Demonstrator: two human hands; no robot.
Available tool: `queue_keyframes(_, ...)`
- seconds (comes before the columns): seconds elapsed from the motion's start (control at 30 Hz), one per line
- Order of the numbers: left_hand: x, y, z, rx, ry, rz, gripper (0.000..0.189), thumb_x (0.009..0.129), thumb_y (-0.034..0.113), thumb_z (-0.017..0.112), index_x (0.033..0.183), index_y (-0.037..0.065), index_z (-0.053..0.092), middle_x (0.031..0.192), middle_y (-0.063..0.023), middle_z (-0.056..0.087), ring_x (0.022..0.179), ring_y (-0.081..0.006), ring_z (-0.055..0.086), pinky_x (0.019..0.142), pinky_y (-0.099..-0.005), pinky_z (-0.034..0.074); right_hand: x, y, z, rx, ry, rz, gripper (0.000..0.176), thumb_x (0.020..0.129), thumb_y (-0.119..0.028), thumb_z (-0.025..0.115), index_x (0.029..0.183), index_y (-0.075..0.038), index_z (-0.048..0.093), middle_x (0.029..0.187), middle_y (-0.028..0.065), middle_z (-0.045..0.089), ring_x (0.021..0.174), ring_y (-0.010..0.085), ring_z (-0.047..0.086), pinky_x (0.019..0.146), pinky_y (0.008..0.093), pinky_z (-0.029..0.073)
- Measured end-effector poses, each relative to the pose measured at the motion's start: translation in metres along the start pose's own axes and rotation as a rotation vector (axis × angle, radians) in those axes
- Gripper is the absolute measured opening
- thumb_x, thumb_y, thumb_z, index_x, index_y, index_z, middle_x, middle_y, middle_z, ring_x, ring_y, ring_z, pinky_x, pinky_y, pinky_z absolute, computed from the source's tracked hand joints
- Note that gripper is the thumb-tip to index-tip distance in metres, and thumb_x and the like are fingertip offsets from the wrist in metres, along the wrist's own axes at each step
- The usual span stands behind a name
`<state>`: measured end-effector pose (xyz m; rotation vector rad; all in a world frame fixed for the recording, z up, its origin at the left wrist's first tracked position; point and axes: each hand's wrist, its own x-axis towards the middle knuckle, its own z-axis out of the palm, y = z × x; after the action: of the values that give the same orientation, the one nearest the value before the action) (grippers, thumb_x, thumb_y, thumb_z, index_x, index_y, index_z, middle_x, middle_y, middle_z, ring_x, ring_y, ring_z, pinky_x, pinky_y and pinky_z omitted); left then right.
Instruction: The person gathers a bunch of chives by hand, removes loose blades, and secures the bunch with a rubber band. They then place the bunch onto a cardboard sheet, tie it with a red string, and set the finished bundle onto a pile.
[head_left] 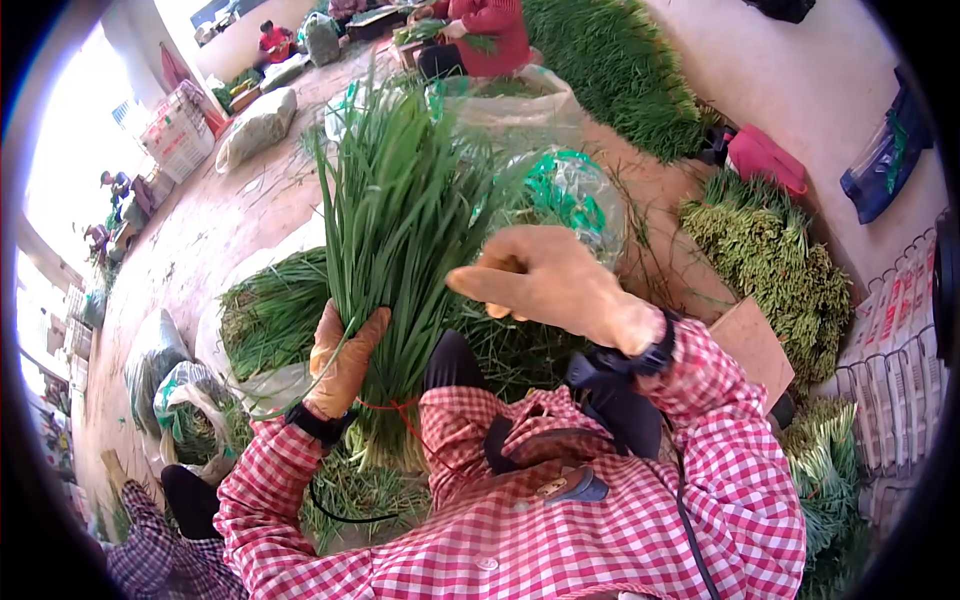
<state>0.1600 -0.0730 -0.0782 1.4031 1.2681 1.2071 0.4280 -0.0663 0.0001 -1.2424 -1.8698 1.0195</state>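
A large bundle of long green leafy stalks (395,220) stands upright in front of me, a red tie around its lower part. My left hand (345,360), in an orange-tan glove, is wrapped round the bundle's left side above the tie. To the right of the leaves, my right hand (545,285), gloved alike, is raised with its fingers curled together; whether anything small is between them cannot be made out. Another pile of green stalks (275,310) lies left of the bundle. Loose stalks (370,500) lie beneath its base.
Clear plastic bags (570,200) lie ahead. A long green heap (610,75) lines the wall, and stacked bundles (770,270) stand right, near white crates (895,360). A person in red (490,35) sits ahead; a checked sleeve (150,540) shows lower left.
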Motion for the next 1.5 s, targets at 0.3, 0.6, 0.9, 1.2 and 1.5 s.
queue_keyframes(0.3,-0.051,-0.061,-0.030,0.876,-0.022,0.240,0.062,0.071,0.029,0.075,0.120,0.004,0.048,0.096,-0.0164,0.060,0.088,-0.0347,0.058,0.078,-0.0426,0.045,-0.039,0.032,0.024,1.030,-0.220,0.146,0.028,0.091,-0.022,0.056,0.072,-0.001,0.061,0.059,0.0039,0.054,0.046,0.0069,0.045,0.039,0.0207,0.033)
queue_keyframes(0.6,-0.097,-0.139,0.036,1.461,0.040,0.406,0.040,0.084,0.010,0.048,0.121,-0.004,0.045,0.091,-0.0119,0.055,0.080,-0.0250,0.054,0.070,-0.0352,0.046,-0.083,0.077,-0.011,0.327,-0.075,0.437,0.028,0.091,-0.021,0.059,0.072,-0.001,0.063,0.065,0.0031,0.063,0.046,0.0043,0.050,0.042,0.0191,0.037)
queue_keyframes(0.9,-0.108,-0.142,0.068,1.531,0.199,0.314,0.059,0.081,0.019,0.054,0.132,-0.007,0.037,0.114,-0.0197,0.055,0.105,-0.0316,0.055,0.088,-0.0397,0.044,-0.083,0.131,0.085,0.462,-0.553,0.642,0.035,0.088,-0.034,0.063,0.097,0.000,0.065,0.078,0.0020,0.064,0.055,0.0062,0.049,0.050,0.0218,0.040)
queue_keyframes(1.2,-0.107,-0.132,0.094,1.724,0.197,0.448,0.040,0.086,0.005,0.046,0.122,-0.012,0.048,0.111,-0.0268,0.058,0.099,-0.0342,0.058,0.089,-0.0397,0.046,-0.036,0.038,0.019,0.280,-0.309,-0.048,0.039,0.087,-0.035,0.060,0.080,0.003,0.062,0.063,0.0090,0.061,0.054,0.0219,0.060,0.048,0.0280,0.047)
queue_keyframes(1.5,-0.109,-0.142,0.096,1.673,0.120,0.362,0.046,0.086,0.011,0.044,0.127,-0.009,0.046,0.115,-0.0240,0.056,0.103,-0.0325,0.056,0.090,-0.0385,0.042,-0.011,0.141,0.147,-0.649,-0.168,-0.352,0.022,0.082,-0.024,0.058,0.079,-0.002,0.056,0.071,0.0161,0.058,0.068,0.0328,0.060,0.058,0.0404,0.048)
